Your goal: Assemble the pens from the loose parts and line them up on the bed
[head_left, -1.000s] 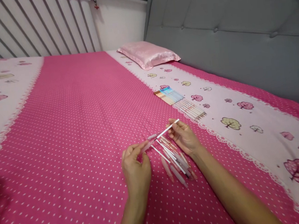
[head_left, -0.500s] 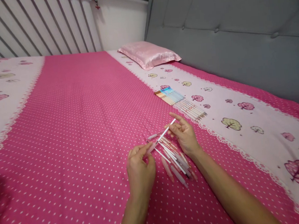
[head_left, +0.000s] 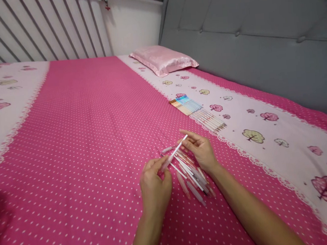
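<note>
Two hands worked just below the middle of the frame; the left hand (head_left: pixel 156 180) pinched one translucent pen barrel (head_left: pixel 165 163) between thumb and fingers, while the right hand (head_left: pixel 198 150) held one white stick (head_left: pixel 180 147) in a narrow grip near its upper end; the stick's long axis slanted from lower left to upper right, its free tip aimed at the upper right and its lower end meeting the barrel, though whether it sat inside I couldn't tell; below and between the hands lay one loose pile (head_left: pixel 192 171) of pens and white sticks, too overlapped to count; right of centre, two neat groups of pens stood out, one brown-to-blue set (head_left: pixel 187 105) and one pale set (head_left: pixel 209 120), touching or nearly so; one pink pillow (head_left: pixel 162 59) lay at upper centre.
</note>
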